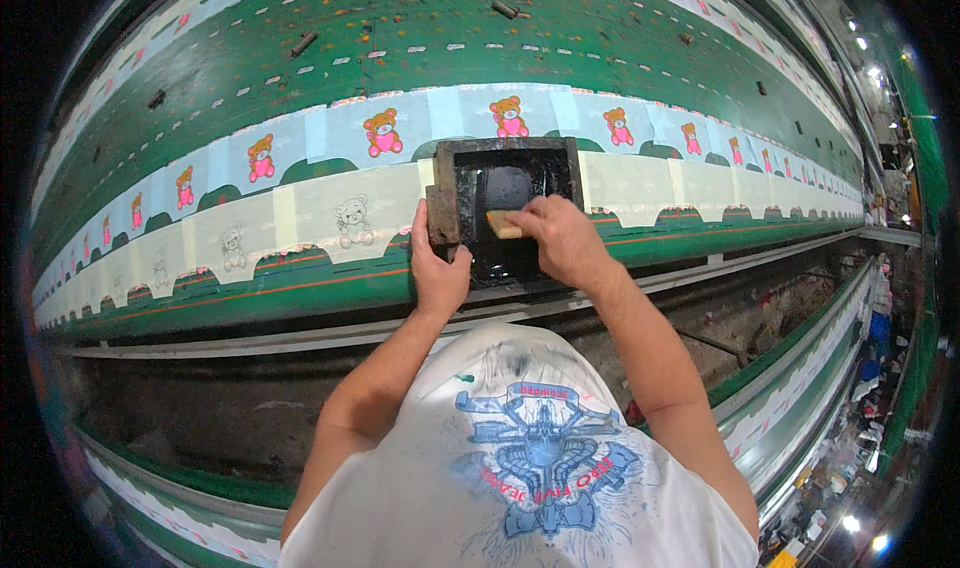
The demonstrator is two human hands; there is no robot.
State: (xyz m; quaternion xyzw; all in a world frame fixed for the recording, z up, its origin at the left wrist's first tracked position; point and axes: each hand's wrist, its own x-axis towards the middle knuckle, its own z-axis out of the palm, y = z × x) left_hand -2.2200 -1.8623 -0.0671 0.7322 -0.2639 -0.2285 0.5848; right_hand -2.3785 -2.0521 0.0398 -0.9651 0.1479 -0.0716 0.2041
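A dark screen-printing frame (575,173) lies over the row of cream fabric pieces, with wet black ink (507,186) inside it. My left hand (440,276) grips the frame's near left corner, fingers along its outer side and thumb toward the inside. Between the fingers of my right hand (568,240) is a squeegee with a pale wooden handle (504,225), held within the frame at the near edge of the ink. Its blade is hidden. Left of the frame, a cream piece (315,218) bears a black bear outline (352,222).
A long green printing table (390,28) runs left to right. Beyond the cream row lie pale blue pieces printed with brown-and-pink bears (381,133). Small dark blocks (504,10) sit farther back. A metal rail (290,344) follows the near edge; another table (815,363) stands at the right.
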